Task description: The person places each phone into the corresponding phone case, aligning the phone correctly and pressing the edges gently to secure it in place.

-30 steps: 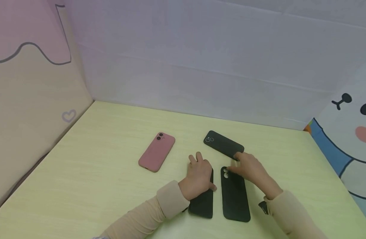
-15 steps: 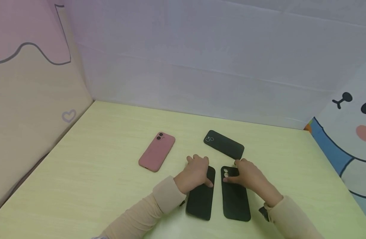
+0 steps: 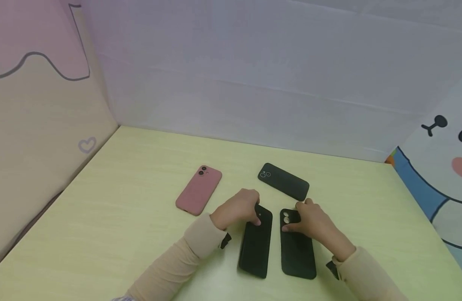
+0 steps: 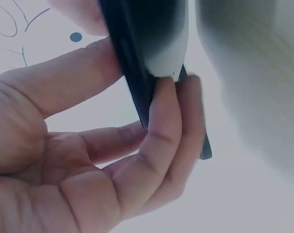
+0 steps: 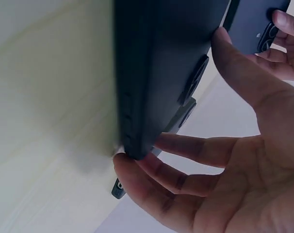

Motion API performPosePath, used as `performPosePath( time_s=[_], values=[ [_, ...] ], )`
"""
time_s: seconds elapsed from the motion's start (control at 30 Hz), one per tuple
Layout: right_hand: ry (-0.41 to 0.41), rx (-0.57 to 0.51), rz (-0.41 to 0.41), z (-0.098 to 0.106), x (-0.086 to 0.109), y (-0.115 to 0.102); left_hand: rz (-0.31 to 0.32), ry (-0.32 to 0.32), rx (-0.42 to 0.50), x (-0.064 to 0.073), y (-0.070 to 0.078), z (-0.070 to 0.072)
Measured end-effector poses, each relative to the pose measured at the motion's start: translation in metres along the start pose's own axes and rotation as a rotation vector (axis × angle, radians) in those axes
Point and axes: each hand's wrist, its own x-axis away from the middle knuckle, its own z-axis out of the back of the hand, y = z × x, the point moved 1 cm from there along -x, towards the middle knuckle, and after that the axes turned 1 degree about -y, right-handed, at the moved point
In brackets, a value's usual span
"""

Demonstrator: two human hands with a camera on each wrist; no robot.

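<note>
Black slab (image 3: 255,248) and black case (image 3: 298,255) share the worktop (image 3: 137,175), a narrow gap parting their long edges; the left hand (image 3: 235,208) pinches the slab's top end with its fingers, the right hand (image 3: 314,220) grips the case's. The case's contents cannot be told. The left wrist view shows fingertips (image 4: 163,92) the head view hides.

In the head view, upper corners of the black phone (image 3: 256,248) and black phone case (image 3: 298,256) lie hidden behind the left hand (image 3: 236,208) and right hand (image 3: 314,223), respectively.

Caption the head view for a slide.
Left hand grips one black phone-shaped slab, right hand another; a pink phone-shaped slab and a third black one lie beyond on a pale yellow table.
</note>
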Motion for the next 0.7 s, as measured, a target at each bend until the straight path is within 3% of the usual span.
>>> performPosePath(
  time_s=[0.17, 0.33, 0.7],
  values=[
    [0.01, -0.037, -0.017, -0.002, -0.001, 0.002, -0.027, 0.009, 0.051, -0.001, -0.002, 0.003],
    [-0.008, -0.119, -0.005, -0.002, -0.001, 0.004, -0.015, 0.023, 0.072, -0.001, -0.003, 0.004],
    [-0.004, -0.169, 0.089, 0.004, -0.004, 0.017, 0.027, 0.066, 0.069, -0.001, -0.005, 0.008]
  ],
)
